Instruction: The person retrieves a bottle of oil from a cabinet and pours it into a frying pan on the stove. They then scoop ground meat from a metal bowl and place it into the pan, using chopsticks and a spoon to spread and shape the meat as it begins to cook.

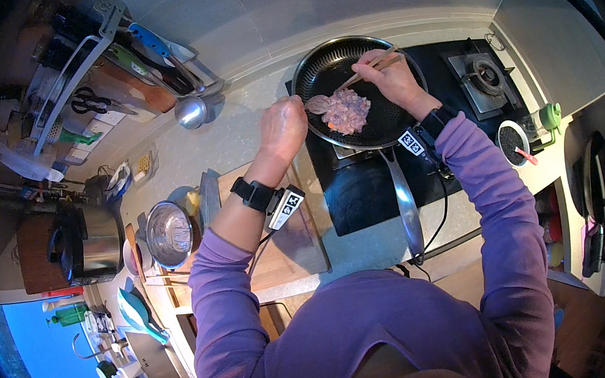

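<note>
A pair of wooden chopsticks is held in my right hand over the black frying pan. Their tips touch the top of a mound of pink minced meat in the pan, which has an orange bit at its lower edge. My left hand makes a fist at the pan's left rim. From it a spoon, smeared with meat, reaches over the rim to the mound; its handle is hidden by the fist. The pan sits on a black gas hob, its steel handle pointing towards me.
Left of the hob lie a wooden cutting board and a knife blade, beside a steel bowl. A large pot stands farther left. At right are a bare burner, a bowl of dark grains and a green-topped bottle.
</note>
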`<move>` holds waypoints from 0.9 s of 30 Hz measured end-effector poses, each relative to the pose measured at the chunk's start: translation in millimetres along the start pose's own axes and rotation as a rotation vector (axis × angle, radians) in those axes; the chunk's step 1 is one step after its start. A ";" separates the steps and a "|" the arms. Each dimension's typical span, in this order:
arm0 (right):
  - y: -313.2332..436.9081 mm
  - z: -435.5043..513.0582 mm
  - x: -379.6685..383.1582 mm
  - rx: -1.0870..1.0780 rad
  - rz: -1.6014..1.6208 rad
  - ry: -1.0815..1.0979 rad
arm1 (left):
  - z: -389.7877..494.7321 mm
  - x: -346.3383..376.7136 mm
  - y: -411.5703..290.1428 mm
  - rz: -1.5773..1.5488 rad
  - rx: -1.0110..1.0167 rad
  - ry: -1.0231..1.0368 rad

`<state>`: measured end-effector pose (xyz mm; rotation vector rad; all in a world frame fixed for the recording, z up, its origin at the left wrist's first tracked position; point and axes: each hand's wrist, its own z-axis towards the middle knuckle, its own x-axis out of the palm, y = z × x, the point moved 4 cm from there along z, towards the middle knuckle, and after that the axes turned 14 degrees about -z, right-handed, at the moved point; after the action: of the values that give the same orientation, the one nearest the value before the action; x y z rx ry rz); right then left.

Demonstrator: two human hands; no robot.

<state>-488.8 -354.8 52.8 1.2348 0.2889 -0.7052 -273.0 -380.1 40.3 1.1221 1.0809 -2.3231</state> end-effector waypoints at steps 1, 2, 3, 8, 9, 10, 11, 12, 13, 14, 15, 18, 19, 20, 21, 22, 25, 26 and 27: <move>-1.7 -0.4 -1.2 0.042 0.013 0.003 | -0.2 0.0 0.8 -0.019 0.009 -0.012; -1.0 -0.6 -3.6 0.020 -0.005 -0.015 | -0.2 0.1 1.2 -0.038 0.019 -0.024; -1.0 -1.3 -6.3 0.006 -0.018 -0.030 | -0.5 0.9 2.0 -0.056 0.018 -0.020; -2.5 -5.6 -14.2 -0.030 -0.182 -0.043 | -0.6 1.9 3.9 -0.061 0.012 -0.026; -3.1 -5.7 -16.3 -0.034 -0.185 -0.065 | -0.5 1.9 3.6 -0.062 0.018 -0.026; -2.1 -6.3 -18.5 -0.070 -0.184 -0.113 | -0.1 2.0 3.5 -0.059 0.018 -0.022; -3.6 -6.5 -17.7 -0.053 -0.181 -0.078 | 0.3 2.0 3.2 -0.056 0.020 -0.018; -3.4 -6.7 -17.8 -0.072 -0.174 -0.068 | 1.2 1.7 3.1 -0.054 0.023 -0.015; -5.3 -7.1 -16.9 -0.035 -0.184 -0.031 | 2.3 0.7 2.6 -0.046 0.033 -0.022; -3.6 -7.9 -20.4 -0.078 -0.157 -0.098 | 3.0 -0.5 2.0 -0.038 0.042 -0.029; -4.2 -8.4 -23.4 -0.063 -0.147 -0.136 | 3.5 -1.7 1.5 -0.031 0.046 -0.034; -4.2 -12.3 -25.3 -0.002 -0.140 -0.093 | 6.2 -8.3 -1.1 -0.053 0.073 -0.077; -4.9 -13.8 -23.5 0.057 -0.155 -0.037 | 7.8 -10.9 -1.5 -0.054 0.069 -0.090; -1.8 -14.1 -26.6 0.023 -0.106 -0.085 | 9.1 -13.5 -2.1 -0.056 0.065 -0.106; -0.1 -14.8 -28.4 0.028 -0.070 -0.116 | 9.4 -16.1 -2.8 -0.060 0.059 -0.123; 2.7 -16.2 -28.7 0.011 -0.020 -0.158 | 9.7 -18.7 -3.2 -0.068 0.050 -0.131; 6.2 -17.8 -16.8 0.053 0.185 -0.093 | 11.4 -24.2 -4.8 -0.086 0.036 -0.144; 5.9 -19.3 -9.9 0.094 0.246 -0.059 | 11.3 -24.8 -5.4 -0.083 0.031 -0.142; 6.8 -19.4 -5.8 0.086 0.268 -0.040 | 10.9 -25.8 -5.8 -0.079 0.032 -0.145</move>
<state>-485.7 -333.7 54.9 1.3101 0.0583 -0.5133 -265.8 -385.1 67.5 0.9215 1.0552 -2.4480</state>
